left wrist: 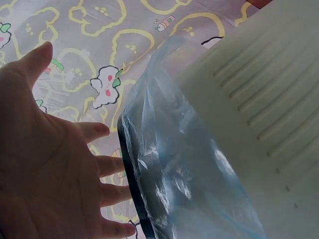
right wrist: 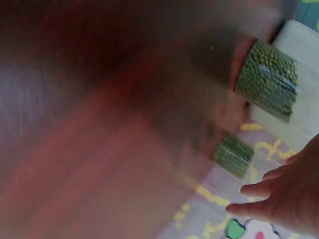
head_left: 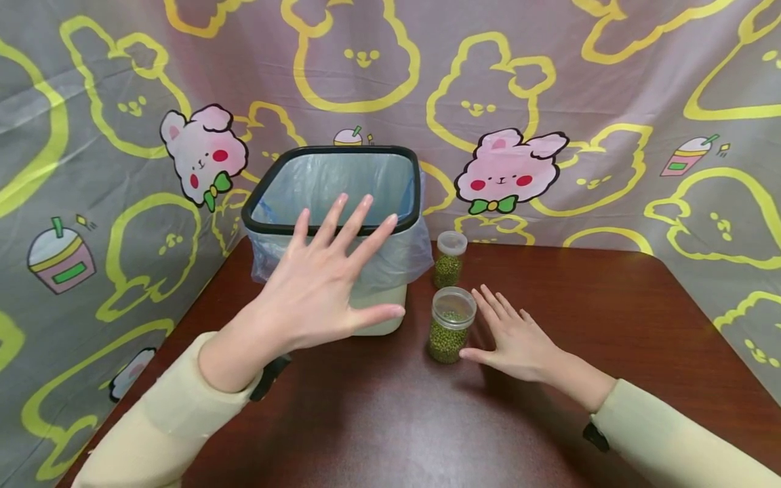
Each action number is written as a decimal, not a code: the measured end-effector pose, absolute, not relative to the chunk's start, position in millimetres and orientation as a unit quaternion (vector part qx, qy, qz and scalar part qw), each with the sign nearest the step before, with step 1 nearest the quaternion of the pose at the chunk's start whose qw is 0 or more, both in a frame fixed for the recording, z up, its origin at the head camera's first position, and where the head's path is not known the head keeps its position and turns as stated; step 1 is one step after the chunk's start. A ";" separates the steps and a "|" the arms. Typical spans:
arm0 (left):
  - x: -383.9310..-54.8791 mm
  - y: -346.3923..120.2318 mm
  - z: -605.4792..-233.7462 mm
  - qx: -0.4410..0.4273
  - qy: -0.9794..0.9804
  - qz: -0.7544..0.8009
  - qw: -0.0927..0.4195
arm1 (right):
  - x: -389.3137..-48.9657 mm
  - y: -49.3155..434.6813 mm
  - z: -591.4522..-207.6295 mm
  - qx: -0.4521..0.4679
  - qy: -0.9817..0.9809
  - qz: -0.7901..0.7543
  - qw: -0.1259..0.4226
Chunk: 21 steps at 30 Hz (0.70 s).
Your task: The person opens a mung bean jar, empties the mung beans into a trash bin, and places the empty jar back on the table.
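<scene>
My left hand point(head_left: 320, 285) is held with fingers spread in front of a pale trash bin point(head_left: 390, 318), overlapping its near rim in the head view. In the left wrist view the fingertips are right at the bin's black rim point(left wrist: 130, 174), and the hand holds nothing. A bluish clear plastic bag point(head_left: 409, 251) lines the bin and hangs over its outside. My right hand point(head_left: 515, 342), fingers straight and apart, is at the right side of the front jar point(head_left: 448, 339) without gripping it. This clear jar is partly filled with green mung beans.
A second clear jar point(head_left: 448, 270) of mung beans stands behind the front one, beside the bin. All stand on a dark reddish-brown table point(head_left: 390, 420). A grey curtain point(head_left: 390, 129) with yellow outlines and pink bunnies encloses the back and sides.
</scene>
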<state>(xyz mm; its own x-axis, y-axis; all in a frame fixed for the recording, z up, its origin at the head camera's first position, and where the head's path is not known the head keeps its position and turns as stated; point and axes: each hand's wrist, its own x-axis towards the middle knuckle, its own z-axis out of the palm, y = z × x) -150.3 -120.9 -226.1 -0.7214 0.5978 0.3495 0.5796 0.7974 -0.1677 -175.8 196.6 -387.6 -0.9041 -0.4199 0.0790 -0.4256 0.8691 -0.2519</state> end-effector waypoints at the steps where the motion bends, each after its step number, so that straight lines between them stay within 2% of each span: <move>1: -150.4 -120.4 -226.1 -0.318 -0.927 0.022 0.196 | -176.0 195.5 -389.2 0.221 -0.964 0.148 0.008; 11: -149.7 -114.2 -226.4 -0.321 -0.926 0.017 0.197 | -177.9 181.1 -400.3 0.175 -0.921 0.341 -0.069; 21: -149.4 -110.1 -226.5 -0.324 -0.925 0.013 0.197 | -184.4 165.9 -413.2 0.178 -0.882 0.435 -0.045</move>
<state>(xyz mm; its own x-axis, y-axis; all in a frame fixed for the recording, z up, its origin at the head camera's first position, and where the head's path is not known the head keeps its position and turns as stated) -149.4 -110.1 -226.5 -0.7120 0.6052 0.3561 0.5953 0.7892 -0.1510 -184.4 165.9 -413.2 -0.9323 -0.3539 0.0748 -0.2749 0.5586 -0.7825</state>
